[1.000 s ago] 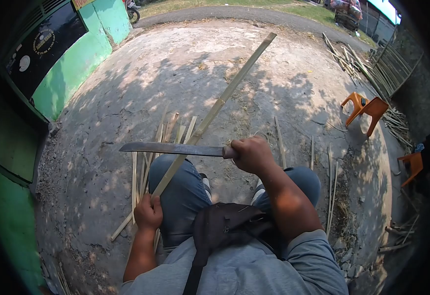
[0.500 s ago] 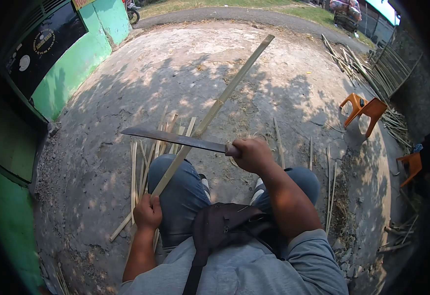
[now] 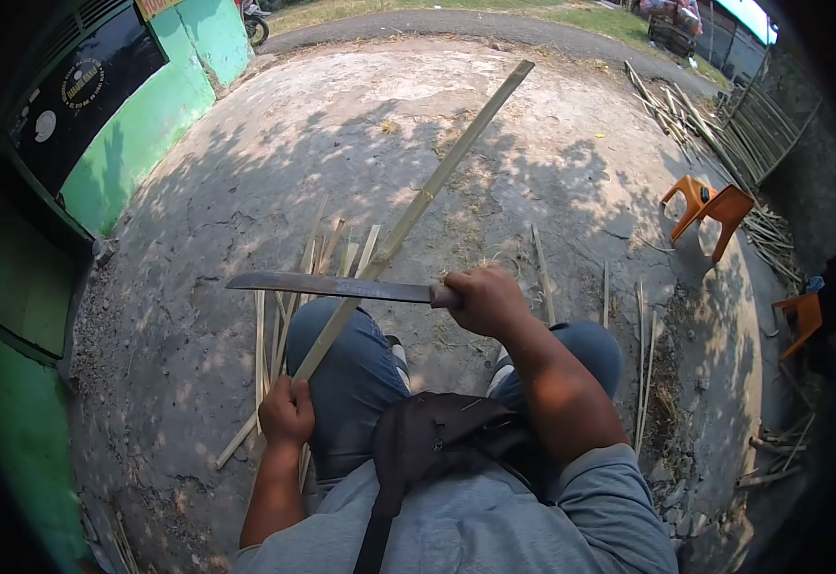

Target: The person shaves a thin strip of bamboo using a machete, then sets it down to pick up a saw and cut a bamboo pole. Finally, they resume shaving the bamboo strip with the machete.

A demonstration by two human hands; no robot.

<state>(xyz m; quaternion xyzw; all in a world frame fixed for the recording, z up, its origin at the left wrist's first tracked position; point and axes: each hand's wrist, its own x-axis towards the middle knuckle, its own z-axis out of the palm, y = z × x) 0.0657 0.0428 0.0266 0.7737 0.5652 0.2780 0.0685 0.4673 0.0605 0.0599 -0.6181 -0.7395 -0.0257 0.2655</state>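
Note:
My left hand [image 3: 287, 411] is closed round the near end of a long bamboo strip [image 3: 456, 153], beside my left knee. The strip slants away over that knee, up and to the right. In my right hand [image 3: 485, 298] is the handle of a machete [image 3: 332, 285], its long blade pointing left. The blade crosses over the strip just beyond the knee, hiding a short piece of it. Several loose bamboo strips [image 3: 261, 344] lie on the ground beside and beyond my left leg.
More thin strips [image 3: 644, 364] lie right of my right knee. An orange plastic chair [image 3: 710, 212] stands on the right, near piled bamboo poles [image 3: 695, 124]. A green wall [image 3: 188, 86] with a dark window borders the left. A black bag [image 3: 437, 430] rests on my lap.
The machete has moved a little toward me and left along the strip, its blade now more level. My left hand keeps its hold on the strip in nearly the same place.

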